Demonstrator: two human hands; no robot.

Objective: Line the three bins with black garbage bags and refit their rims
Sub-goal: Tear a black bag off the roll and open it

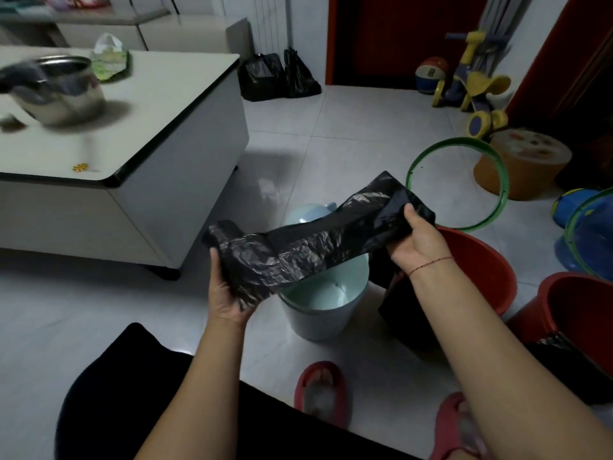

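I hold a crumpled black garbage bag [308, 249] stretched between both hands above a pale blue bin [323, 303]. My left hand [229, 290] grips its lower left end; my right hand [418, 240] grips its upper right end. The pale blue bin stands open and unlined on the floor. Two red bins sit to the right, one [481, 263] behind my right forearm, another [577, 310] at the right edge with black plastic at its base. A green rim [459, 184] leans on the floor beyond them. A second green rim [585, 234] shows at the far right.
A low white table [139, 127] with a steel pot [63, 91] fills the left. Two full black bags [278, 76] stand by the far wall. A toy tricycle [471, 81], a ball and an orange stool [524, 161] crowd the right. My slippered feet [321, 390] are below.
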